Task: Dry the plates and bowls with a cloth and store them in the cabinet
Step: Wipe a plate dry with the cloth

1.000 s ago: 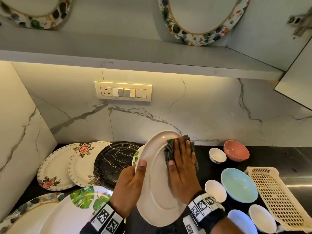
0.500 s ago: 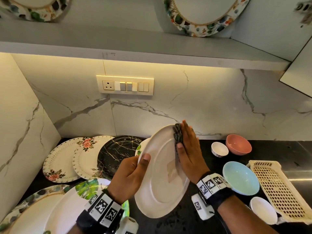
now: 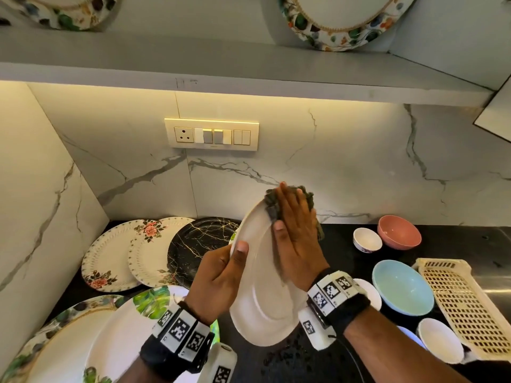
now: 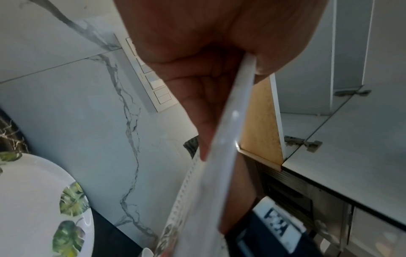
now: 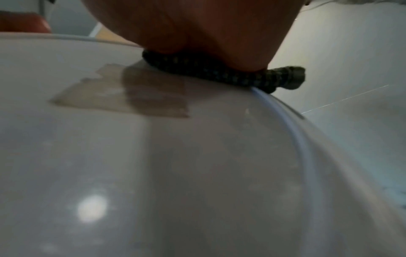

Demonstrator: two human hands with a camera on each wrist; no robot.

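My left hand (image 3: 221, 275) grips the left rim of a plain white plate (image 3: 262, 299), thumb on its face, and holds it tilted above the black counter. In the left wrist view the plate's edge (image 4: 228, 125) runs between thumb and fingers. My right hand (image 3: 297, 239) lies flat with straight fingers and presses a dark green checked cloth (image 3: 272, 205) against the plate's upper rim. The right wrist view shows the cloth (image 5: 219, 73) squeezed between palm and plate (image 5: 175, 165). Two patterned plates (image 3: 340, 20) stand on the cabinet shelf above.
Floral plates (image 3: 110, 258), a black marbled plate (image 3: 193, 244) and leaf-print plates (image 3: 124, 327) lean at the left. Right of the hands sit a pink bowl (image 3: 399, 236), small white bowls (image 3: 367, 239), a pale blue bowl (image 3: 402, 287) and a cream plastic rack (image 3: 464, 305). A cabinet door (image 3: 495, 114) hangs open at upper right.
My right hand slid the cloth from the plate's centre up to its top rim. The plate, still in my left hand, rose slightly.
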